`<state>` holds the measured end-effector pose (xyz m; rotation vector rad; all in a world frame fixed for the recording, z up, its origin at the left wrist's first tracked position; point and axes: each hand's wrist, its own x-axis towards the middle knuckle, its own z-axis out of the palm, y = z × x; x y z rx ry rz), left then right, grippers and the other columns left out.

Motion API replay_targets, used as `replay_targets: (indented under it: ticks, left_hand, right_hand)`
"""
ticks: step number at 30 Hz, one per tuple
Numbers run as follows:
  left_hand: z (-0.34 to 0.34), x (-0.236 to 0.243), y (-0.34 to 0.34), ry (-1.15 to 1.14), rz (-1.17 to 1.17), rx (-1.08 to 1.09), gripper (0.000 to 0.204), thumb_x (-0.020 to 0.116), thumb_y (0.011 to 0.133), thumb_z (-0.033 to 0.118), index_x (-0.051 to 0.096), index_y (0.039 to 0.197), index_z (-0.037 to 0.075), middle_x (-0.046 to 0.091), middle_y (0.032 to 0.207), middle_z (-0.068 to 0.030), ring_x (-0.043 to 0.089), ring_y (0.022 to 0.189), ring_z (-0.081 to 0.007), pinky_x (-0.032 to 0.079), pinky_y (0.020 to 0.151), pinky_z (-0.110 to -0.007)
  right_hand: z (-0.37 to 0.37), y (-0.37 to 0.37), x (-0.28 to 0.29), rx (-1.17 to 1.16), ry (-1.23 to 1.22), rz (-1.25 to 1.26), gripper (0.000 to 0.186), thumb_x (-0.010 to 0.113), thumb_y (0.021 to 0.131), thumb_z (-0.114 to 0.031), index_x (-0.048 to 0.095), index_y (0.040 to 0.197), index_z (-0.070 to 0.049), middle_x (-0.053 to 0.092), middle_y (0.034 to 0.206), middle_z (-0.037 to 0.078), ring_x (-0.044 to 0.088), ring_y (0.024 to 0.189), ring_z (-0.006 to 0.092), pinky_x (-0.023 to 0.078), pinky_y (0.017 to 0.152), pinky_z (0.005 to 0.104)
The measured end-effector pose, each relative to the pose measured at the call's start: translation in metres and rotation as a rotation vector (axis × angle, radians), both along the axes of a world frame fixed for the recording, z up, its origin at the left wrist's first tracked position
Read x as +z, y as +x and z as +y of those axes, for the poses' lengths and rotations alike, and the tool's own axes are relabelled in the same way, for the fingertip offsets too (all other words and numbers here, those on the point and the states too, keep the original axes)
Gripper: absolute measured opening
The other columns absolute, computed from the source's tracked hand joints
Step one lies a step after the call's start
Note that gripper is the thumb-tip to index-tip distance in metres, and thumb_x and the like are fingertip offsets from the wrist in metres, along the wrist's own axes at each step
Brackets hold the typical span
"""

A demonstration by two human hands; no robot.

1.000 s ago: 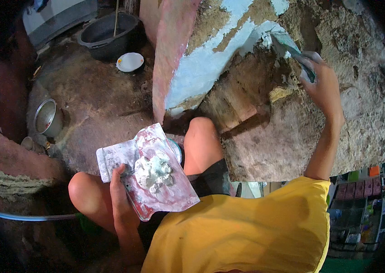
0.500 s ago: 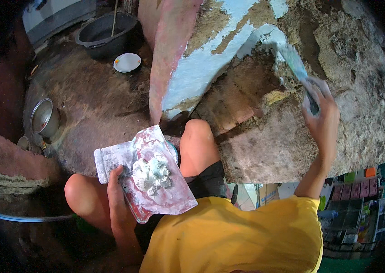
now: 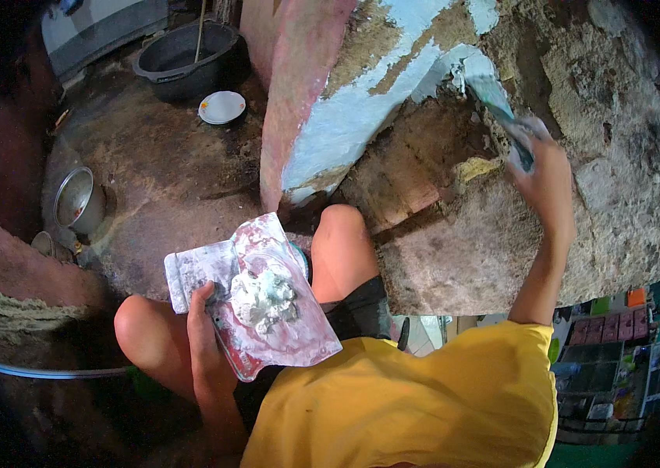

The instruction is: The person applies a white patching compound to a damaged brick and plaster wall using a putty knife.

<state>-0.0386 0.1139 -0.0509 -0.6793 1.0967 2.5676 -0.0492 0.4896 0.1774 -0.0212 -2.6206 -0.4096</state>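
Observation:
My left hand (image 3: 204, 316) grips a red, putty-smeared board (image 3: 310, 335) over my lap. Its thumb presses on a whitened flap (image 3: 199, 269) at the board's left side; most of the other fingers are hidden beneath. A lump of white putty (image 3: 265, 299) sits in the middle of the board. At the upper right, my right hand (image 3: 542, 160) is closed round the dark handle of a putty knife (image 3: 494, 100). The knife's smeared blade, slightly blurred, lies at the white-coated edge (image 3: 459, 62) of a hollow in the rough wall.
Patchy pale-blue coating (image 3: 338, 129) covers the wall's slanted face beside a pink edge (image 3: 279, 148). On the stained floor to the left are a black tub (image 3: 189, 74) with a stick in it, a white plate (image 3: 221, 108) and a metal pot (image 3: 80, 201). Shelving (image 3: 619, 366) stands at the lower right.
My right hand and the putty knife have shifted slightly left and up along the hollow's edge. The left hand keeps its hold on the board. The whole view has shifted slightly.

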Motion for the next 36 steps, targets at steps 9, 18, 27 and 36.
replay_targets:
  ticks: [9,18,27,36]
  left_hand:
    - [0.005,0.018,0.002,0.022,-0.019,-0.025,0.035,0.049,0.082,0.022,0.05,0.11,0.002,0.058,0.1,-0.0102,0.059,0.089,-0.0226,0.047,0.081,-0.034]
    - [0.002,0.006,0.001,0.034,-0.051,0.011,0.033,0.05,0.082,0.021,0.052,0.108,0.001,0.059,0.099,-0.0103,0.059,0.088,-0.0218,0.047,0.08,-0.033]
    - [0.003,0.004,-0.001,0.05,-0.023,-0.012,0.03,0.051,0.081,0.02,0.053,0.105,0.001,0.059,0.097,-0.009,0.059,0.086,-0.0206,0.047,0.079,-0.032]
    - [-0.002,-0.016,-0.002,0.102,-0.052,0.033,0.031,0.054,0.079,0.02,0.053,0.105,0.002,0.059,0.096,-0.0077,0.058,0.086,-0.0197,0.045,0.079,-0.031]
  right_hand:
    - [-0.009,-0.016,0.004,0.151,-0.008,0.151,0.032,0.057,0.072,-0.008,0.06,0.104,-0.009,0.057,0.106,0.01,0.058,0.087,0.0324,0.047,0.074,0.0377]
    - [-0.01,0.005,-0.006,-0.04,0.05,-0.009,0.035,0.058,0.072,-0.009,0.059,0.106,-0.01,0.055,0.111,0.008,0.058,0.087,0.0315,0.047,0.072,0.0372]
    - [-0.019,-0.014,0.0,0.067,0.027,0.122,0.035,0.06,0.071,-0.007,0.059,0.106,-0.01,0.055,0.114,0.008,0.058,0.089,0.0315,0.047,0.073,0.0364]
    - [-0.006,-0.015,-0.034,0.08,0.057,0.09,0.036,0.061,0.071,-0.009,0.058,0.107,-0.011,0.051,0.118,0.006,0.059,0.082,0.0308,0.049,0.067,0.0398]
